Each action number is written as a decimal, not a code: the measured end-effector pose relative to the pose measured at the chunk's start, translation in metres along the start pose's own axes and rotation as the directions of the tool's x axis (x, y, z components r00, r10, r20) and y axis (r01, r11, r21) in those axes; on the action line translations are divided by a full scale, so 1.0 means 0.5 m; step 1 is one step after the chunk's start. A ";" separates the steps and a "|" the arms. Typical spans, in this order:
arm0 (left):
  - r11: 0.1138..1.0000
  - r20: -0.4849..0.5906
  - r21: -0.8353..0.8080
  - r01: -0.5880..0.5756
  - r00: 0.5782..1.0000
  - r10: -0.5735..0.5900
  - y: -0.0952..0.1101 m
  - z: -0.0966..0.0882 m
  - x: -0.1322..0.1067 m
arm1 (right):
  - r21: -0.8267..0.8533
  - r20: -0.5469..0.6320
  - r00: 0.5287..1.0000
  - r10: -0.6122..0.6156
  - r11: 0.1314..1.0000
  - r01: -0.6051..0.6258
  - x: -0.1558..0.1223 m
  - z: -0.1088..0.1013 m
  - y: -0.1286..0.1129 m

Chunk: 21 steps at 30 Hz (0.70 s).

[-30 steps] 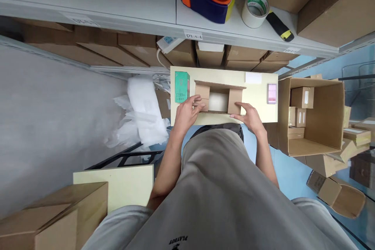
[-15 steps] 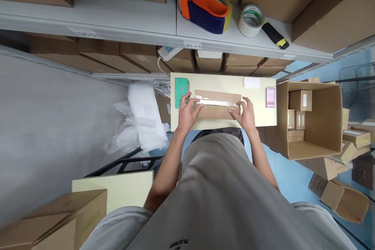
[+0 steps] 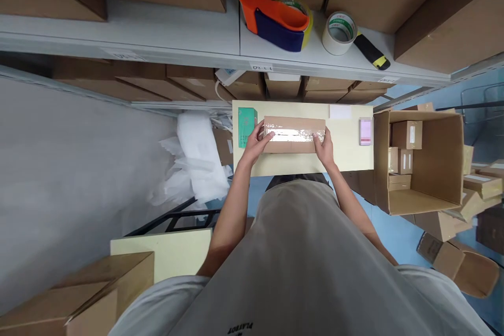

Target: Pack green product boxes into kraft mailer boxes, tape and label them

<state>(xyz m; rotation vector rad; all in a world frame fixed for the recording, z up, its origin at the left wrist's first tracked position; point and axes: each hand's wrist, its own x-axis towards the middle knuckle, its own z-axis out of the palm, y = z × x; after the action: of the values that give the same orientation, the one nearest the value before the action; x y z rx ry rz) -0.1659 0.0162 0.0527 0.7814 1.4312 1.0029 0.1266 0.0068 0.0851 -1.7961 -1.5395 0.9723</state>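
A brown cardboard box [image 3: 293, 134] lies closed on the pale yellow table [image 3: 346, 156], with a strip of clear tape along its top seam. My left hand [image 3: 258, 140] grips the box's left end, fingers wrapped over the top. My right hand [image 3: 324, 145] grips the right end the same way. A green carton [image 3: 245, 122] stands just left of my left hand. A pink and white packet [image 3: 365, 131] lies right of the box, and a white slip [image 3: 340, 111] lies behind it.
The grey shelf [image 3: 157, 26] above carries an orange and blue tape dispenser [image 3: 277, 20], a tape roll [image 3: 339, 32] and a black and yellow cutter [image 3: 372, 52]. A large open carton [image 3: 429, 160] with small boxes stands right. White foam wrap [image 3: 192, 160] is piled left.
The box's flaps were open one second ago, showing white filling. They are now folded shut, and both hands have moved from the flaps to the box's ends.
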 end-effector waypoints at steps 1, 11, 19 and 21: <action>1.000 -0.007 -0.003 -0.002 1.000 0.002 0.003 0.003 0.004 | -0.001 0.000 1.000 -0.007 1.000 0.007 0.009 -0.001 -0.001; 0.987 -0.055 -0.014 -0.158 0.986 0.157 0.046 0.030 0.072 | 0.035 -0.012 0.992 -0.127 0.991 0.127 0.146 0.002 -0.014; 0.981 -0.055 0.082 -0.174 0.982 0.178 0.081 0.033 0.044 | -0.027 -0.043 0.990 -0.137 0.990 0.136 0.111 -0.038 -0.045; 0.987 -0.042 0.058 -0.152 0.987 0.155 0.066 0.041 0.030 | -0.035 -0.044 0.992 -0.119 0.992 0.118 0.086 -0.046 -0.035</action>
<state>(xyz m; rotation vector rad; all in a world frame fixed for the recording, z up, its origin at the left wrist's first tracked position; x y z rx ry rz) -0.1502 0.0460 0.0771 0.9250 1.4604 1.1097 0.1386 0.0528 0.1055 -1.7152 -1.6217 0.8492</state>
